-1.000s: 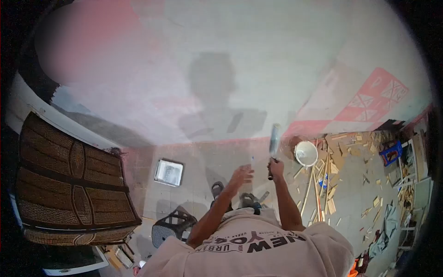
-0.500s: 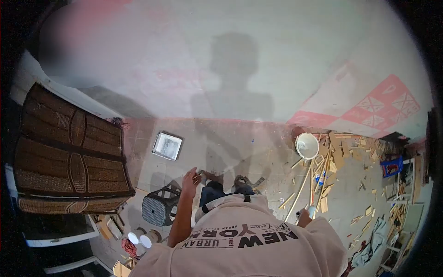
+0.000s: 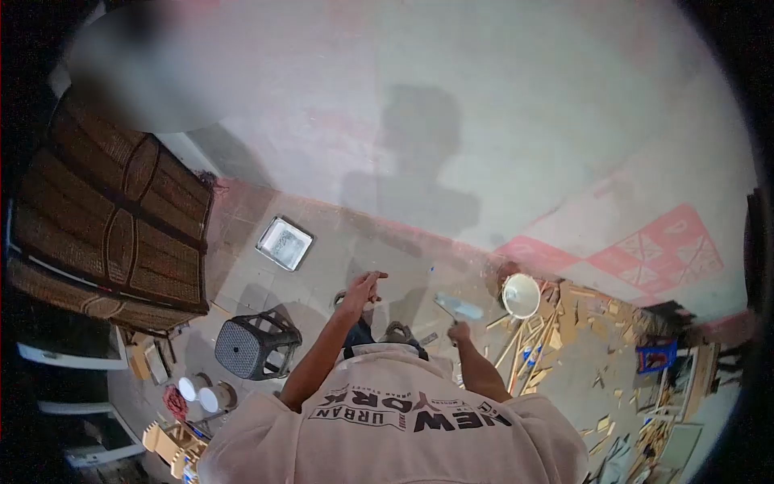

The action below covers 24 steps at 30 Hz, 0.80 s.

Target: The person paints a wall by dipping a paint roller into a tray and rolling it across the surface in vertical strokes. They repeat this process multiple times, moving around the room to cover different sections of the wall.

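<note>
The right hand [image 3: 459,331] is closed around the handle of a paint roller [image 3: 460,306], to the left of the white bucket [image 3: 521,296]; the finger placement is too small to make out. The pale roller head lies directly beyond that fist, between it and the wall [image 3: 532,105], near the bucket's left side but apart from it. The left hand [image 3: 368,292], farther left of the bucket, has its index finger stretched out towards the bucket's side and its other fingers partly bent and loosely apart, with nothing visible in them. Well to the left of the bucket are a paint tray [image 3: 285,244] and, nearer the person, a dark stool [image 3: 256,347]. Wood scraps [image 3: 556,331] litter the floor beside the bucket, on its right and on the person's side.
</note>
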Motion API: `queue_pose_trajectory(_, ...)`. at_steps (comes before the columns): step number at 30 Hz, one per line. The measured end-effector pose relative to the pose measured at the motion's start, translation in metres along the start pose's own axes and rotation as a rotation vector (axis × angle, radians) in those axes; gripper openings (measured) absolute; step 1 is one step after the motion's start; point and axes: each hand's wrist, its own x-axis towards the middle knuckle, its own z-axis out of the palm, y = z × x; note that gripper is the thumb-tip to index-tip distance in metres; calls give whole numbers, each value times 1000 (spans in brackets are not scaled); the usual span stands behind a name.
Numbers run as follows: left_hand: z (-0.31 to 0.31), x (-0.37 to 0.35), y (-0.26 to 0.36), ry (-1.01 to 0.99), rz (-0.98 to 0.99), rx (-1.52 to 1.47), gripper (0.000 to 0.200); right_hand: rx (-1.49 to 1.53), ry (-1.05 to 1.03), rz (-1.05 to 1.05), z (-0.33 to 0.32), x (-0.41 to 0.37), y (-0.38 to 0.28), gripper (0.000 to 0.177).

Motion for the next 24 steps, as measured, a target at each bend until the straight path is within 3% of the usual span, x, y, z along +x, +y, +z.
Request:
queue_pose_trajectory(3,-14,7,-23,87,-25,-96,38,53,259,-414,-1,17,-98,21)
queue_pose_trajectory(5,-26,14,-42,163,-27,-140,38,-101,218,-556,-16,15,-168,22)
queue_pose_trajectory(7,-39,8,-43,162,-55,-157,39,379,50,-701,-43,-26,-238,23)
queue_pose_trajectory(8,-52,14,-48,220,-140,-185,41,319,74,-864,0,26,-244,24)
queue_pose_trajectory(9,-66,22,-55,276,-230,-200,43,250,246,-942,-35,-34,-284,23)
queue_pose_trajectory(10,-79,27,-60,308,-180,-253,42,43,181,-975,-36,-43,-313,20)
queue_pose_trajectory(12,-108,36,-55,294,-129,-343,50,294,17,-973,-53,-93,-376,17)
queue_pose_trajectory(14,-126,35,-30,266,-106,-392,58,362,-216,-877,-55,-127,-426,30)
queue_pose_trajectory(15,-133,37,-17,279,-87,-407,58,436,-137,-906,-52,-147,-447,28)
queue_pose_trajectory(17,-181,64,-38,64,283,-344,57,482,-18,-961,-40,-174,-486,29)
queue_pose_trajectory(22,-225,57,13,351,277,27,35,372,26,-1037,-29,-173,-544,45)
queue_pose_trajectory(24,-243,62,25,430,248,-103,34,409,47,-1088,-46,-170,-551,45)
